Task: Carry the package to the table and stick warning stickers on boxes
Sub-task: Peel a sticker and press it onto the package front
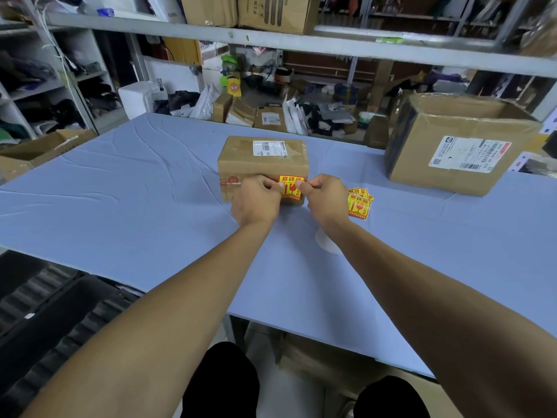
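Tabletop [120, 206], a broad blue cloth-covered surface with creases, carries everything in play. Largest on it is the big brown cardboard carton [458, 146] with a white shipping label, well apart at the far right and out of my working path. Centre stands the small brown cardboard box [262, 161], taped, white label on top, upright and square to me. On its near face sits the yellow-and-red warning sticker [291, 188], gripped at its two upper corners: my left hand [256, 200] pinches the left corner between thumb and finger, my right hand [324, 197] pinches the right corner likewise. I cannot tell how much of the sticker is already adhered.

Risks, in my judgement: the sticker's top edge lies near the box's upper rim, so uneven pressing could leave it skewed or creased; trapped air would wrinkle it; and pushing on the near face could slide the light box away across the smooth cloth.

The loose pile of spare yellow-and-red stickers [360, 202] lies just beside my right hand and could be scattered by my wrist. A scrap of white backing paper [327, 242] lies under my right forearm. Nothing obstructs the box itself.
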Demonstrator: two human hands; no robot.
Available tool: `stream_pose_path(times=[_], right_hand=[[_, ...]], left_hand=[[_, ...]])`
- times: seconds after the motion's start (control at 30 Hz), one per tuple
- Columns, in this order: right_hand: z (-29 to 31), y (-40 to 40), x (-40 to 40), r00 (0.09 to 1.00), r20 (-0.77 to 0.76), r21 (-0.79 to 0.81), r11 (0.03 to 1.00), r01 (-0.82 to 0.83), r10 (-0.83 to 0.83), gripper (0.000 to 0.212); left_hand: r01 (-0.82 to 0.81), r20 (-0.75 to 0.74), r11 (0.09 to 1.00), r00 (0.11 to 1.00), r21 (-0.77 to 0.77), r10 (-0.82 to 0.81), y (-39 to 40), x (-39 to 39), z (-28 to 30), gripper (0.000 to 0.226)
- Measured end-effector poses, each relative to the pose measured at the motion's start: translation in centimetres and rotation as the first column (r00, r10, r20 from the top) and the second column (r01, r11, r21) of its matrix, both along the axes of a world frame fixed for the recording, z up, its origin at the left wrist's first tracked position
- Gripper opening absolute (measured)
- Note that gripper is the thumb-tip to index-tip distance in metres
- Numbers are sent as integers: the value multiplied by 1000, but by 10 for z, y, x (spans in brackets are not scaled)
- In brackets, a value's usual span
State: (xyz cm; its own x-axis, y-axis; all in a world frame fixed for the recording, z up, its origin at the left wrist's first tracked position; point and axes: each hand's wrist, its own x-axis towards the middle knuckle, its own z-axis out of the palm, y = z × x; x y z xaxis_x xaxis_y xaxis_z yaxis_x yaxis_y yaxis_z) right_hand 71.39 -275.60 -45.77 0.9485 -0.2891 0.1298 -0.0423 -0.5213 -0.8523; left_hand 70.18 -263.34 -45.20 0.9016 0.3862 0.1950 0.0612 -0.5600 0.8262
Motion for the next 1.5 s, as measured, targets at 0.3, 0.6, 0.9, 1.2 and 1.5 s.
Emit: stream_pose_path(times=[0.3, 0.6, 0.9, 1.2, 1.5], right_hand=[[2, -3, 0, 999, -20, -74, 996, 44, -46, 47], [14, -8, 2, 972, 172, -195, 973, -123, 157, 58], [17, -13, 11, 965, 121, -249, 948, -199, 234, 46], [13, -15, 12, 958, 132, -222, 949, -223, 256, 51], [9, -19, 14, 953, 90, -302, 920, -249, 287, 59]], left_hand=[[-12, -11, 998, 1000, 58, 13, 4, 6, 2, 28], [-120, 293, 858, 955, 499, -37, 27, 8, -1, 48], [96, 50, 757, 985, 646, -168, 34, 29, 0, 77], [87, 56, 749, 985, 657, -163, 33, 36, 1, 80], [93, 50, 745, 985, 661, -167, 35, 35, 2, 86]])
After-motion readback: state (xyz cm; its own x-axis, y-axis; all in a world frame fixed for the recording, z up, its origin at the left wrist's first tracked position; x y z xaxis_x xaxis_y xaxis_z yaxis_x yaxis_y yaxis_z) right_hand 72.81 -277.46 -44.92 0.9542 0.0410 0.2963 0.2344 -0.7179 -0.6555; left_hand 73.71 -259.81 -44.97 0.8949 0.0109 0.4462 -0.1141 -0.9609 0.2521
